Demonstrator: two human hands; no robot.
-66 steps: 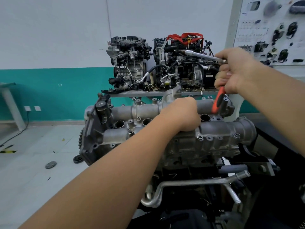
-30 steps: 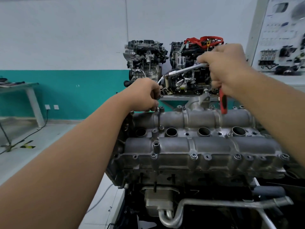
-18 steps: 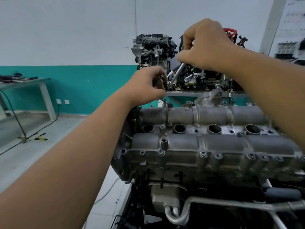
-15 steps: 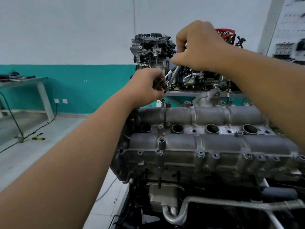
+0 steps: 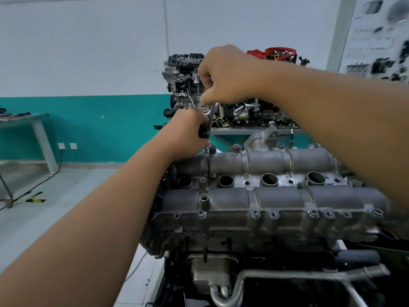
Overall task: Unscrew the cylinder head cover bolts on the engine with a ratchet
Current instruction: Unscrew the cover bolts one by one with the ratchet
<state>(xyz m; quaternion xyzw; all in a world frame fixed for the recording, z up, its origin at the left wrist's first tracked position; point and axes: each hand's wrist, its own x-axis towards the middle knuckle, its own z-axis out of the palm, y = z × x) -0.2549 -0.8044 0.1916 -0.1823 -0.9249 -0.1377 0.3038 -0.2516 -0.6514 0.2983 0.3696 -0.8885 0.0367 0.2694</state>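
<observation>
The ratchet [image 5: 212,114] is held above the far left corner of the engine cover [image 5: 265,196]: its handle is gripped by the right hand [image 5: 228,78], its dark head end pinched by the left hand [image 5: 190,131]. It is judged stiff, fairly heavy steel, best steadied at the head and swung from the handle. No readable writing is seen.

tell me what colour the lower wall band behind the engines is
Teal lower wall band, seen in the head view.
</observation>
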